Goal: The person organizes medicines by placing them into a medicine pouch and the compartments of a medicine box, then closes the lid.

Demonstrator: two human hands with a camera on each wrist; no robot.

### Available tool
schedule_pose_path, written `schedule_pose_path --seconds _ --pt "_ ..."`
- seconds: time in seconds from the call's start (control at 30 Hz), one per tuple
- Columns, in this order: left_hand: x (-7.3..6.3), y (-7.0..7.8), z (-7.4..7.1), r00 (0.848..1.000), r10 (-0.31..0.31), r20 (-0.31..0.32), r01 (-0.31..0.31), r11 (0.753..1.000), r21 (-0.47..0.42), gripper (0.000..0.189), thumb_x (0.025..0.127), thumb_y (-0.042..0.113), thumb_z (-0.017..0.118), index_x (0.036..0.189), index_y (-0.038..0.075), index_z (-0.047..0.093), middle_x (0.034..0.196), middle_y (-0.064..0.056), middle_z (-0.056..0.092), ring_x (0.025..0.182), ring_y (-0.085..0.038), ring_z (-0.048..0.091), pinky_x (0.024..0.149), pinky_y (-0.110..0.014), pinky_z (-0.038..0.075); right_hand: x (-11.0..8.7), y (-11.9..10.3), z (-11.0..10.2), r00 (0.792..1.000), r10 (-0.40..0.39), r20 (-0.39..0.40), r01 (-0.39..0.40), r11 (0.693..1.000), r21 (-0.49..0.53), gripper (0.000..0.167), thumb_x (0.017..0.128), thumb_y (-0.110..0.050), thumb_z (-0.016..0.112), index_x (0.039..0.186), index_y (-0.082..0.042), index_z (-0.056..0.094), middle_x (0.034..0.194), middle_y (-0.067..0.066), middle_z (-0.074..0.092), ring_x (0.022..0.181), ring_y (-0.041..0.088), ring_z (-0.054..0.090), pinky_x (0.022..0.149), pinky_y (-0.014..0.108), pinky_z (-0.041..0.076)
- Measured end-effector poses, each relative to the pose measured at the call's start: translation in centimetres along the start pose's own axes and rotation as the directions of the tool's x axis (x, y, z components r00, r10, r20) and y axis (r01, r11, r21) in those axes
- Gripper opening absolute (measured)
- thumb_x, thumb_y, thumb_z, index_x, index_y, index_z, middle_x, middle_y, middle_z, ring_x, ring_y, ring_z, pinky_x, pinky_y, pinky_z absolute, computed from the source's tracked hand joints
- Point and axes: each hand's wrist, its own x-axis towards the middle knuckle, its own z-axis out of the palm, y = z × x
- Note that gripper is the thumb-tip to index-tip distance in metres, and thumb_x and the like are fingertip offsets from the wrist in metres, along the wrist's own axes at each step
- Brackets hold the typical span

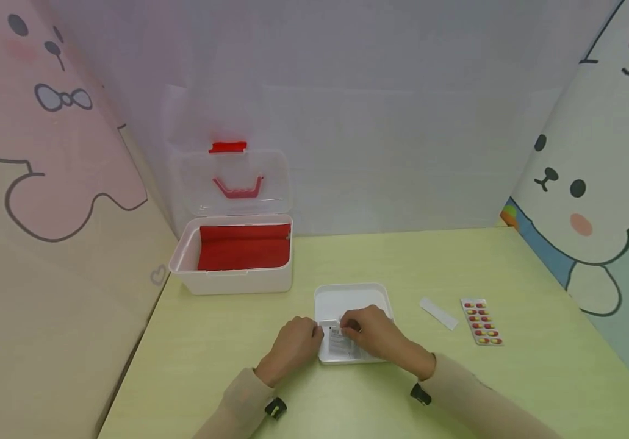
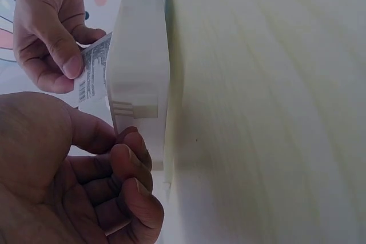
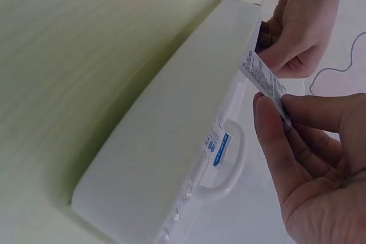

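Observation:
A small white plastic case (image 1: 349, 297) lies opened out flat on the table in front of me. My left hand (image 1: 296, 342) grips its left edge, thumb and fingertips at the rim in the left wrist view. Between thumb and fingers, my right hand (image 1: 371, 329) pinches a small white packet (image 3: 264, 78) printed with dark text and a barcode. The packet is tilted over the near half of the case. Inside the case, a piece with blue print (image 3: 216, 143) shows below the right hand in the right wrist view.
A white box (image 1: 237, 282) with a clear raised lid (image 1: 193, 183) and a red cloth (image 1: 243, 249) inside stands at the back left. To the right of the case lie a white strip (image 1: 438, 313) and a blister pack of red-and-yellow capsules (image 1: 481, 322).

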Motion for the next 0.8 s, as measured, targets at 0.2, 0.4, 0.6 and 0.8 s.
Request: schedule_pose_path --seconds 0.2,0.4,0.6,0.8 --pt "0.0 0.1 0.0 1.0 0.009 -0.009 -0.009 1.0 0.009 0.04 0.096 0.016 0.051 0.056 0.015 0.047 0.053 0.007 0.035 0.046 -0.007 0.033 0.041 -0.023 0.026 0.0 -0.3 0.7 0.999 -0.021 0.025 0.021 0.999 -0.029 0.009 0.088 -0.013 0.071 0.087 -0.005 0.072 0.084 0.001 0.074 0.079 0.011 0.066 0.071 0.027 0.053" --pt "-0.1 0.1 0.0 1.0 0.011 -0.015 -0.011 1.0 0.024 0.039 0.095 0.017 0.051 0.056 0.014 0.049 0.053 0.006 0.037 0.046 -0.008 0.033 0.041 -0.024 0.027 0.1 -0.5 1.1 0.999 -0.03 0.026 0.031 0.999 -0.033 0.008 0.088 -0.012 0.07 0.087 -0.004 0.072 0.083 0.001 0.073 0.078 0.012 0.067 0.071 0.028 0.053" --pt "-0.1 0.2 0.0 1.0 0.0 -0.006 0.0 1.0 0.008 0.039 0.096 0.017 0.051 0.057 0.014 0.05 0.053 0.007 0.037 0.046 -0.007 0.033 0.041 -0.024 0.027 0.1 -0.4 1.9 0.999 -0.043 0.019 0.044 0.995 -0.092 0.006 0.088 -0.011 0.07 0.085 -0.006 0.072 0.082 0.0 0.073 0.075 0.011 0.065 0.069 0.027 0.052" --pt "-0.1 0.0 0.1 1.0 0.006 -0.019 -0.006 1.0 0.005 0.041 0.095 0.017 0.051 0.055 0.014 0.047 0.053 0.007 0.034 0.046 -0.007 0.032 0.041 -0.023 0.025 0.1 -0.2 2.5 0.994 -0.105 -0.007 0.1 0.96 -0.262 0.003 0.086 -0.008 0.071 0.084 -0.008 0.073 0.082 0.0 0.072 0.075 0.013 0.067 0.067 0.026 0.054"
